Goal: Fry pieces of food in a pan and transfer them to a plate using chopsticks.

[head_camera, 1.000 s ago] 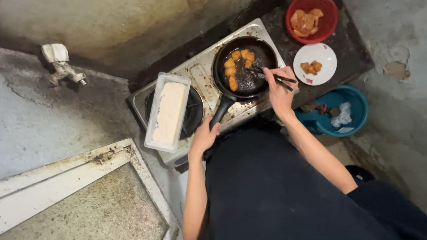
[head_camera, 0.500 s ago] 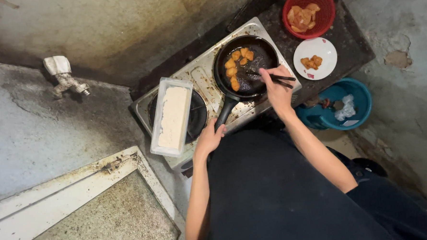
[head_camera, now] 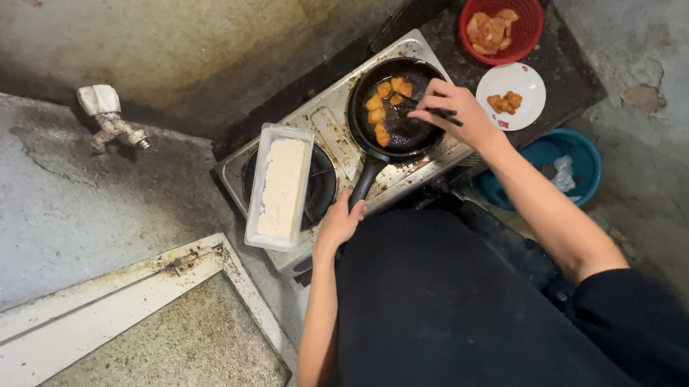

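Note:
A black frying pan [head_camera: 415,132] sits on the right burner of a two-burner stove [head_camera: 334,124]. Several golden-brown pieces of food [head_camera: 383,110] lie in its left half. My right hand [head_camera: 453,111] hovers over the pan, shut on dark chopsticks [head_camera: 443,113] whose tips point into it. My left hand [head_camera: 342,221] grips the end of the pan's black handle [head_camera: 366,181] at the stove's front edge.
A clear rectangular tray of white flour [head_camera: 280,187] rests on the left burner. A red basket of raw pieces [head_camera: 500,24] and a white plate with cooked pieces [head_camera: 513,95] stand right of the stove. A blue bucket [head_camera: 571,160] sits below. A wall tap [head_camera: 113,122] is at the left.
My right hand with the chopsticks has moved left, further over the pan. My left hand stays on the handle. The view has shifted slightly.

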